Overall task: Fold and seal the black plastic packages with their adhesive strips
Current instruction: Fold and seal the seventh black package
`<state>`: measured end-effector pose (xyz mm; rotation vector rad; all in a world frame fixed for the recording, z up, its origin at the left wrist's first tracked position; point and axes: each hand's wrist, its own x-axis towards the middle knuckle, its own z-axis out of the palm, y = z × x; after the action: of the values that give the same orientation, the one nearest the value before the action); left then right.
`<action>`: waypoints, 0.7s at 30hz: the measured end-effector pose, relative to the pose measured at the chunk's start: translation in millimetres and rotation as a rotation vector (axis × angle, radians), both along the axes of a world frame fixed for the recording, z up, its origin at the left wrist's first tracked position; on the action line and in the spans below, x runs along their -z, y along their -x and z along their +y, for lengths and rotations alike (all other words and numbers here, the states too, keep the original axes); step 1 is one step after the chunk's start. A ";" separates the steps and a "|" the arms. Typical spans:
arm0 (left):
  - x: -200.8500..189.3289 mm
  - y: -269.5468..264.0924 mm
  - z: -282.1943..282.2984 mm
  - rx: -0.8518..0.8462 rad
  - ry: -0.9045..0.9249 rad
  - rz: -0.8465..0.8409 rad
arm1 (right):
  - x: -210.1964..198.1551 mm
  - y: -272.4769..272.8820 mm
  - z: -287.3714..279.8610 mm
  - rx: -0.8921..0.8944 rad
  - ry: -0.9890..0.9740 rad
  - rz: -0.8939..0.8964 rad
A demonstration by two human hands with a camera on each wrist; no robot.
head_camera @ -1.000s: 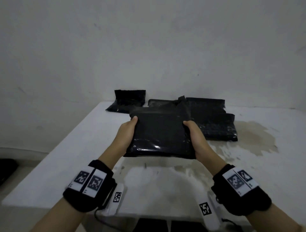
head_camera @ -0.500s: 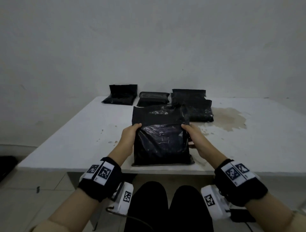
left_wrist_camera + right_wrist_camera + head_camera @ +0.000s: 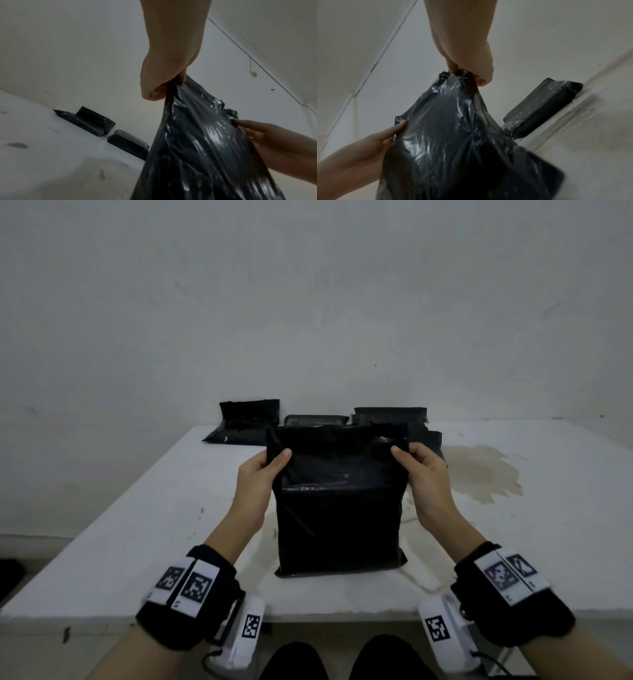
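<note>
We record one glossy black plastic mailer package (image 3: 337, 518) at the near middle of the white counter (image 3: 137, 525). Its lower edge rests on the counter surface close to the near edge, while its open upper flap is lifted up and toward the far side. The lower part looks filled and flat; the plastic above it is slack and wrinkled, as the two wrist views show.

We note the left hand (image 3: 258, 484) at the upper left corner of the flap, thumb in front and fingers behind, pinching the plastic. In the left wrist view the fingers (image 3: 154, 92) are curled tight on a gathered edge of the film. The right hand (image 3: 423, 477) mirrors this at the upper right corner, thumb in front; in the right wrist view its fingers (image 3: 481, 79) are clamped on a bunched corner. We cannot make out an adhesive strip on the flap.

Farther out, along the far edge of the counter against the pale wall (image 3: 308, 302), lie three more black plastic packages: one at far left (image 3: 243, 422) with its flap standing against the wall, a low flat one in the middle (image 3: 313, 419), and a stacked group at far right (image 3: 394, 416), partly hidden behind the lifted flap. A brownish stain (image 3: 479, 470) marks the counter to the right of the right hand. Both wrists wear black bands with white coded tags (image 3: 186, 583).
</note>
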<state>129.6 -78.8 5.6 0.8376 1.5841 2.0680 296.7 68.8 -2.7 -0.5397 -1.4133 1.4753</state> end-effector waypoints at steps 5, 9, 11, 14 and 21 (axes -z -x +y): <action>-1.5 7.6 5.1 -0.025 -0.057 0.038 | -8.7 -2.9 6.2 0.029 -0.099 0.067; -6.5 10.2 6.7 -0.030 -0.121 0.123 | -15.3 -5.4 10.7 0.032 -0.198 0.098; -10.9 11.3 7.9 -0.054 -0.134 0.203 | -18.1 -6.3 13.6 0.054 -0.264 0.105; -15.7 20.0 9.1 -0.150 -0.131 0.395 | -19.8 -8.4 19.0 0.084 -0.393 0.060; -23.1 32.5 4.9 -0.226 -0.093 0.704 | -18.7 -16.7 23.0 0.174 -0.690 -0.051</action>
<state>97.1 -73.9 28.8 1.6168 2.0090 2.1347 313.4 91.8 16.1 -0.2512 -1.7445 0.7628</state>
